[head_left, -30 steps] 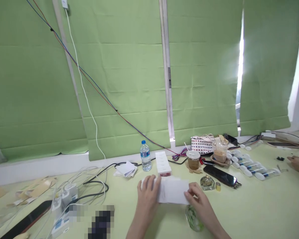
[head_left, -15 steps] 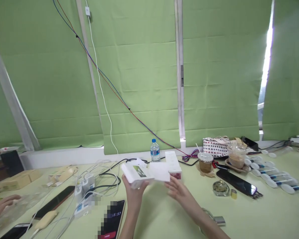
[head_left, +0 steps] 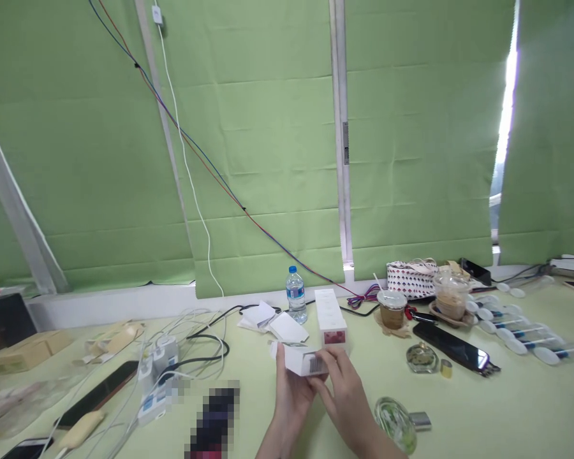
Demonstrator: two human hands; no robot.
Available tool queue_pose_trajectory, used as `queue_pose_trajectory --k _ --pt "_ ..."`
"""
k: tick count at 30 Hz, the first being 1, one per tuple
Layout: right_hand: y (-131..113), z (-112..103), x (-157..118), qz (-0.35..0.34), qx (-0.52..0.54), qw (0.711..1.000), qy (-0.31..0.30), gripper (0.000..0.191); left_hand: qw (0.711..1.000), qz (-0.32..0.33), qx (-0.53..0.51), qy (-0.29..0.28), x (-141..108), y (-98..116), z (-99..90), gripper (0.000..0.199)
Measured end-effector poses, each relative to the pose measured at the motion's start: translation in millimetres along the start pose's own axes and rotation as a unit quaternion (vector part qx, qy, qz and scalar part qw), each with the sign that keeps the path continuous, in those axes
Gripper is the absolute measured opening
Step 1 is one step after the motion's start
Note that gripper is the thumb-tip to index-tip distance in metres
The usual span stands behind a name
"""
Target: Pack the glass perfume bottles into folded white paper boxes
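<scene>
Both my hands are on a small white box [head_left: 302, 361], held tilted above the table. My left hand [head_left: 291, 398] grips it from the left and below, with the thumb up along its side. Fingers and thumb of my right hand [head_left: 343, 395] close on its right end, beside a printed barcode. Just behind the box lies a loose white card piece [head_left: 288, 327], near folded white papers [head_left: 258, 315]. To the right of my right hand lies a glass perfume bottle [head_left: 395, 425] with a green pattern and a silver cap.
A second white box [head_left: 330, 315] and a water bottle [head_left: 296, 294] stand behind my hands. On the right are a round glass bottle [head_left: 421, 358], a drink cup [head_left: 392, 309] and a black hair clipper [head_left: 452, 347]. Leftward are a power strip [head_left: 157, 386], cables and phones.
The white box has moved right and turned, showing its barcode end. My right hand has come onto it. The white piece beside my right hand now lies on the table behind.
</scene>
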State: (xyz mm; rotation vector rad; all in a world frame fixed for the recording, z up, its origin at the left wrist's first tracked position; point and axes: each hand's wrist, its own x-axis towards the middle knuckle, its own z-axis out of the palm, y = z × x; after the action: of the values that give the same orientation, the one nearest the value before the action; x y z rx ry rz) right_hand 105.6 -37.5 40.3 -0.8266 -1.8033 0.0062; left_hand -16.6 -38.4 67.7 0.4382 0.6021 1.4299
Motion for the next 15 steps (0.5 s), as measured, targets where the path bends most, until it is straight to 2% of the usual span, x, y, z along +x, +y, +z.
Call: queue_pose_trajectory --k 2,4,7,9,11,13,15 --pt "4.9 -2.6 -0.3 0.010 -0.010 1.000 0.011 0.028 1.000 -0.007 0.007 -0.003 0.9 -4.8 -0.5 0.057" --pt "7.8 -4.1 -3.0 0.015 -0.023 1.000 0.014 0.017 1.000 0.023 0.014 -0.007 1.6 -6.7 -2.1 0.056" --pt "6.7 -4.6 -7.4 0.029 -0.008 0.999 -0.011 0.022 0.998 0.060 0.016 -0.027 1.6 -8.8 -4.9 0.056" --pt "2.7 -5.3 -7.8 0.085 0.052 0.994 -0.034 0.021 0.996 0.082 0.032 -0.029 2.1 -11.8 -6.7 0.052" --pt "-1.8 -7.1 -7.2 0.170 0.138 0.974 -0.058 0.018 0.991 0.111 0.075 -0.001 4.6 -13.7 -8.8 0.048" --pt "-4.9 -10.5 -8.3 0.239 0.196 0.946 -0.091 0.021 0.980 0.142 0.126 0.055 11.1 -9.5 -11.3 0.048" --pt "-5.3 -15.7 -12.7 0.261 0.200 0.936 -0.127 0.023 0.965 0.179 0.155 0.116 22.6 4.6 -13.9 0.043"
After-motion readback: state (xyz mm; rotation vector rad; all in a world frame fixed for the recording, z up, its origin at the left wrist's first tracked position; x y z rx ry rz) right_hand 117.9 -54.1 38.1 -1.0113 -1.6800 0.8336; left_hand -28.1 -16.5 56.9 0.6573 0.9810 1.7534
